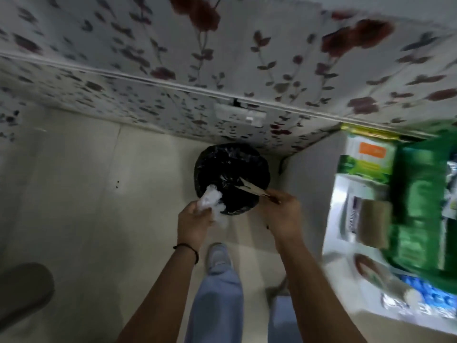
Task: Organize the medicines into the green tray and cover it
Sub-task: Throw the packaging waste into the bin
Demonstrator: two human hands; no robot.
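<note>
Two hands hover over a black-lined bin [231,178]. The left hand [195,222] has its fingers [201,210] curled around crumpled clear plastic [210,198]. The right hand [284,214] pinches a brown card strip [252,188] between its fingers [273,195]. Well right of those fingers, the green tray [418,206] sits blurred on the bench [341,219]

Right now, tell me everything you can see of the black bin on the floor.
The black bin is round, lined with a glossy, crinkled black plastic bag, open-topped. It stands upright on the pale floor, close to the flowered cloth. The left hand holds crumpled white plastic over its rim; the right hand holds a brown cardboard piece above it.
</note>
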